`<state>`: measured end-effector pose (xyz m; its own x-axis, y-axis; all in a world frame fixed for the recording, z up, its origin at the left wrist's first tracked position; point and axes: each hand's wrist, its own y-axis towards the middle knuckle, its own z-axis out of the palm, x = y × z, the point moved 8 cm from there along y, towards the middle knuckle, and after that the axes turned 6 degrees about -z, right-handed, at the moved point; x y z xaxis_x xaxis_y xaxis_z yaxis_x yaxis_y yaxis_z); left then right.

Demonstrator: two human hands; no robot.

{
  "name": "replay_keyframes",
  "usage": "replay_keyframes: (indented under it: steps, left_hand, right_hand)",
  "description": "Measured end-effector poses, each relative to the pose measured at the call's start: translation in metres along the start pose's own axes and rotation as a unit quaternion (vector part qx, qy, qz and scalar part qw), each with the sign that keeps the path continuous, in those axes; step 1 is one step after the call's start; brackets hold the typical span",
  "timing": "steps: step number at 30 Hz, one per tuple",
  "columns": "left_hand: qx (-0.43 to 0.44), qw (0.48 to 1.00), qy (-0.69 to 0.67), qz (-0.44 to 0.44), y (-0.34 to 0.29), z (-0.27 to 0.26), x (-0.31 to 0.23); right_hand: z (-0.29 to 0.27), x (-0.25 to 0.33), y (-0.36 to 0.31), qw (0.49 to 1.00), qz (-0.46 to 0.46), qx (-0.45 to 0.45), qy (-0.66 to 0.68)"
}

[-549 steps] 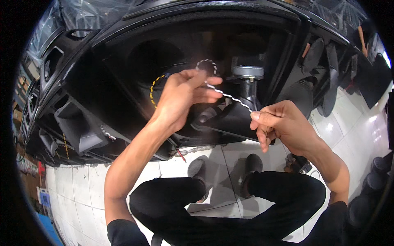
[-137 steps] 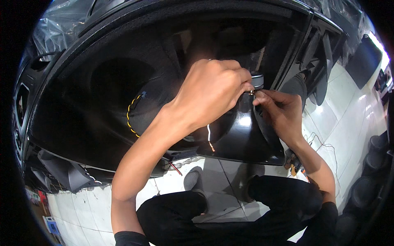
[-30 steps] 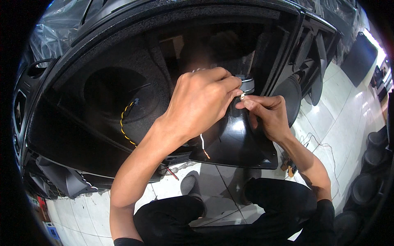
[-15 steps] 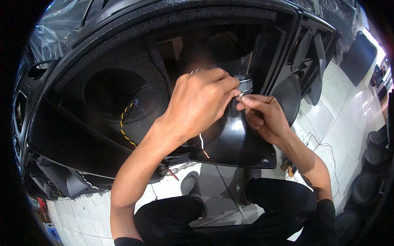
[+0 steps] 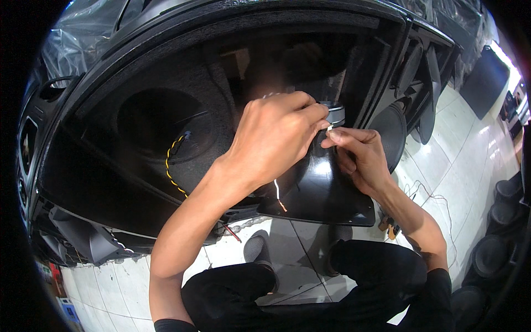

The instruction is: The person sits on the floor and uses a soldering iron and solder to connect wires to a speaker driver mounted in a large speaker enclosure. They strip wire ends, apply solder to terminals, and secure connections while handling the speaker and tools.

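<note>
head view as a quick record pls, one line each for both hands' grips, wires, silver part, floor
left grip: fingertips beside the silver part; what it holds is hidden
right grip: pinching a small white piece
white wire: hangs below the left grip, bare copper-coloured end
yellow-and-black twisted wire: inside the black cabinet, left of the left grip
silver part: round, partly hidden by the left grip
floor: white tiles

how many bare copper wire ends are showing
1 shows clearly: the copper end of the white wire hanging below the left hand; others may be hidden.
</note>
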<state>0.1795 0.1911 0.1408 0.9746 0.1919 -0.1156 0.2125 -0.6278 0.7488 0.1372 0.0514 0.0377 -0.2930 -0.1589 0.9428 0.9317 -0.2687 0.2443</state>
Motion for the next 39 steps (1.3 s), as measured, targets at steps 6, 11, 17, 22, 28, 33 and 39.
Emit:
replay_keyframes:
  steps: [6, 11, 17, 22, 28, 33, 39]
  left_hand:
    - [-0.001, 1.0, 0.009, -0.001, -0.001, 0.0, 0.0]
    - [-0.005, 1.0, 0.005, 0.0, 0.0, 0.0, 0.0]
    - [-0.009, 1.0, 0.003, -0.008, -0.002, 0.0, 0.002]
    - [-0.019, 1.0, -0.013, 0.003, -0.001, -0.001, -0.001]
    - [-0.017, 1.0, -0.014, -0.011, -0.003, 0.001, 0.003]
    - [-0.025, 1.0, -0.013, -0.004, -0.005, 0.0, 0.005]
    - [-0.021, 1.0, -0.015, -0.004, -0.002, -0.001, 0.002]
  right_hand:
    - [0.0, 0.017, -0.001, 0.984, -0.09, -0.008, -0.157]
    - [0.003, 0.027, -0.006, 0.97, -0.125, -0.013, -0.207]
    - [0.009, 0.035, -0.007, 0.965, -0.14, -0.006, -0.223]
    - [0.009, 0.036, -0.006, 0.969, -0.13, -0.032, -0.207]
    - [0.011, 0.03, -0.007, 0.974, -0.135, -0.06, -0.173]
    - [0.018, 0.034, -0.009, 0.971, -0.133, -0.063, -0.19]
    - [0.012, 0.034, -0.01, 0.98, -0.12, -0.035, -0.156]
